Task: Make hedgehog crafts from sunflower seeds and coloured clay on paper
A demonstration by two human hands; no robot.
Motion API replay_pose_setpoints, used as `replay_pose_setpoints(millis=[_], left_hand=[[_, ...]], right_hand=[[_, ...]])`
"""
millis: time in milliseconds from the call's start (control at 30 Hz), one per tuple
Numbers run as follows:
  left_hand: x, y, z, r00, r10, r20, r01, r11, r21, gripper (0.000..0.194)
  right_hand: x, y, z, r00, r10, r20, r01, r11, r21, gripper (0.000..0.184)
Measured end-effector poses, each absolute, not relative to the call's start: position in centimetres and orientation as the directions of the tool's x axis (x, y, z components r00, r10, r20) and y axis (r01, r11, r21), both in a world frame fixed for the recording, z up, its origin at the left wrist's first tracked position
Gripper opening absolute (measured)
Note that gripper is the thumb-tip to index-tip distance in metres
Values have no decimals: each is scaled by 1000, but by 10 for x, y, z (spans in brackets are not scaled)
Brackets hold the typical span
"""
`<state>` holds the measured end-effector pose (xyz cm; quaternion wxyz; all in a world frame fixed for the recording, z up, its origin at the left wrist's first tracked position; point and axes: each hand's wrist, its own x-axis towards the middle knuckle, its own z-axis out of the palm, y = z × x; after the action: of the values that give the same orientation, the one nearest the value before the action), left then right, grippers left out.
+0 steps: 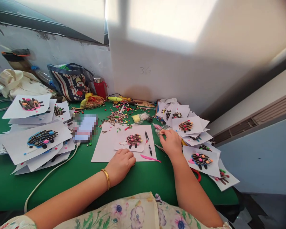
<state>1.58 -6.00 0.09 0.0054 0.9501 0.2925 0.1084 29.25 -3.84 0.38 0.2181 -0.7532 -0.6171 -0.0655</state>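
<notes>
My left hand (121,163), a bracelet at its wrist, rests with curled fingers at the lower edge of a small white card (119,147); its fingertips and anything under them are hidden. On that card is a hedgehog picture (134,140) with seed spines, pink and yellow dots and dark feet. The card lies on a larger white sheet (102,149). To the right, my right hand (171,141) has its thumb and fingers closed at a clear plastic packet (158,127) with soft pale and pink clay. A black pen (148,143) and a pink plastic knife (150,158) lie between the hands.
Stacked hedgehog cards stand left (38,143) and right (201,162). Loose seeds (116,117) and coloured beads scatter behind the sheet, near a yellow clay packet (136,118). A phone (85,127) with a white cable, scissors (196,175), a striped bag (70,82) and a red bottle (100,87) share the green table.
</notes>
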Motion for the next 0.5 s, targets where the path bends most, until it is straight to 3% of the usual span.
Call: replay_pose_setpoints(millis=[133, 233, 367, 500], left_hand=[[17, -59, 4, 824, 524, 216, 527, -848, 49, 17], [18, -60, 6, 821, 513, 251, 504, -857, 102, 16], [19, -57, 11, 761, 574, 304, 482, -813, 328, 13], [26, -43, 18, 677, 671, 302, 470, -710, 524, 13]], right_hand=[[296, -27, 9, 241, 907, 344, 966, -190, -176, 13], [299, -17, 15, 254, 916, 312, 965, -220, -139, 20], [303, -1, 24, 274, 937, 216, 959, -250, -130, 35], [300, 13, 28, 260, 958, 119, 958, -241, -156, 27]])
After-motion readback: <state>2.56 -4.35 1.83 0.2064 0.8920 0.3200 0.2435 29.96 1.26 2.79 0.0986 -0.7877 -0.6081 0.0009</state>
